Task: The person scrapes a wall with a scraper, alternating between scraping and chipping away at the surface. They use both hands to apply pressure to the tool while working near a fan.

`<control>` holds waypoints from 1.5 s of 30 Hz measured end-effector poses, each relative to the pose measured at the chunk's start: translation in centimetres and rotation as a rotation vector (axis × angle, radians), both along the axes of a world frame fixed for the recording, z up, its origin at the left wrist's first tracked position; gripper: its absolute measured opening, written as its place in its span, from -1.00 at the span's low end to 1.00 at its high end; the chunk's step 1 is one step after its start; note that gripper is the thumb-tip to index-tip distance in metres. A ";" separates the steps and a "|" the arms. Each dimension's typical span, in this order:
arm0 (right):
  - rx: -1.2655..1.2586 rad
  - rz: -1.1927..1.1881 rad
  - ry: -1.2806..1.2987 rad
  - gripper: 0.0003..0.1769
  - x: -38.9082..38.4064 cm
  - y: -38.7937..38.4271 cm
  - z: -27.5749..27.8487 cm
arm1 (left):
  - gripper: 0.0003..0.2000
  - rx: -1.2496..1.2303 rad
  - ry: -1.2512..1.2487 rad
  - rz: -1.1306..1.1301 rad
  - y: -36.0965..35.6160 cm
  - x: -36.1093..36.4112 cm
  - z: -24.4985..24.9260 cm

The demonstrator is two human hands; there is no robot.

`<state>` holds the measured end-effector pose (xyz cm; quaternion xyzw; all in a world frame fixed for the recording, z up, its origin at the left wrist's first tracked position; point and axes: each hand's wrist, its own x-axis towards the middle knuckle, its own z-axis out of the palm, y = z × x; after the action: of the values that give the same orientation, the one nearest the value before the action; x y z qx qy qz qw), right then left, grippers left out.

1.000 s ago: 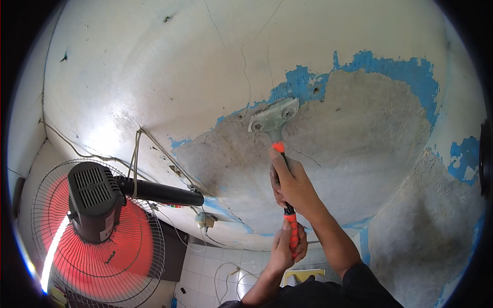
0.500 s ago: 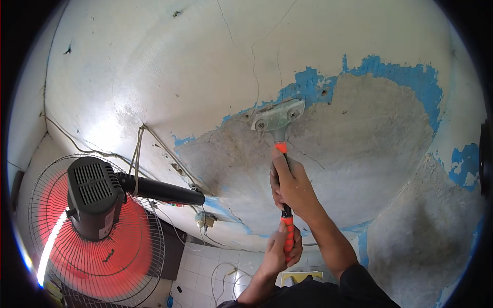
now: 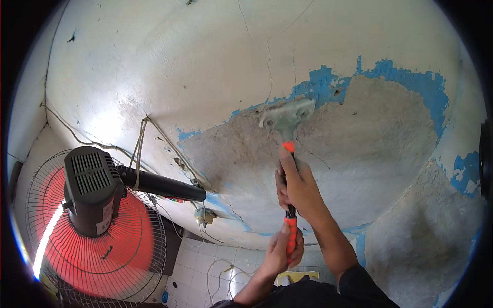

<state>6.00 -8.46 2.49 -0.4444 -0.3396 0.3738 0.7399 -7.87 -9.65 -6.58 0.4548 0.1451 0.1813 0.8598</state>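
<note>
Both of my hands grip a long-handled scraper (image 3: 288, 123) with a wide pale head, two screws and an orange and black handle. My right hand (image 3: 299, 187) is wrapped round the upper shaft, just under the head. Lower down, my left hand (image 3: 280, 250) closes on the orange ribbed grip. The scraper's head lies against the wall (image 3: 231, 154), at the border between bare grey plaster and the cream paint. Blue paint (image 3: 322, 84) shows in a ragged band beside the head. The blade edge itself is hard to make out.
A standing fan (image 3: 95, 200) with red blades is at the left, its black pole (image 3: 169, 189) reaching toward the wall. Cables run along the wall to a socket (image 3: 204, 215). Below are a tiled floor (image 3: 197, 267) and a yellow-edged step or mat (image 3: 298, 277) underfoot.
The scraper head has shifted slightly right in view, while the wall has shifted right too as my head turned. Both hands keep their hold.
</note>
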 end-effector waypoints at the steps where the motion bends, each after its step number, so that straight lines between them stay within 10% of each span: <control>1: 0.013 -0.003 -0.017 -0.47 0.0 0.2 0.0 | -0.49 0.021 0.002 0.001 0.3 0.2 -0.1; 45: 0.038 -0.033 0.012 -0.52 -2.3 2.5 0.1 | -0.46 0.091 0.060 0.028 3.6 -2.5 0.6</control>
<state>3.67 -5.99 2.55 -0.4337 -0.3344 0.3577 0.7564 -10.40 -6.00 -5.99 0.4966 0.1689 0.1861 0.8308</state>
